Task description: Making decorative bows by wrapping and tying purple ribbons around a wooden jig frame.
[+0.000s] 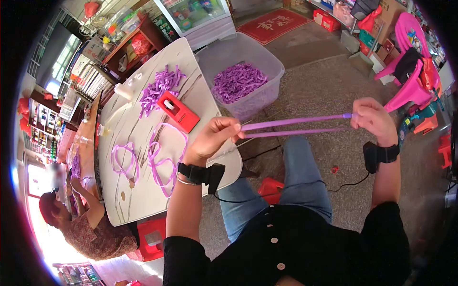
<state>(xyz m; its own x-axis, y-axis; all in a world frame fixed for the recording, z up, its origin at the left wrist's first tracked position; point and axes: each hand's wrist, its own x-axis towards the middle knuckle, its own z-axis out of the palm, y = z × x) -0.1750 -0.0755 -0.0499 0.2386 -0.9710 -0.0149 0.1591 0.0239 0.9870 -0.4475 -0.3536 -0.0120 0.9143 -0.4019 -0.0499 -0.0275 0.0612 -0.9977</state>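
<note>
A purple ribbon (pixel 296 122) is stretched in two strands between my hands, above my lap. My left hand (pixel 214 136) is closed on its left end, thumb pressed against the fingers. At the other end my right hand (pixel 373 118) grips the ribbon, beside a bluish-violet band around it. Close to my left hand, a red tape dispenser (pixel 190 119) lies on the marble-patterned table (pixel 143 200). Loose lilac ribbon loops (pixel 164 164) are spread on the tabletop. Farther back sits a heap of folded purple ribbons (pixel 160 93).
Beyond the table corner, a translucent plastic bin (pixel 274 95) holds many purple ribbon pieces (pixel 238 82). At the left, another person (pixel 98 224) sits on a red stool (pixel 153 238). A pink chair (pixel 410 71) stands at the right. A black cable (pixel 350 185) runs across my lap.
</note>
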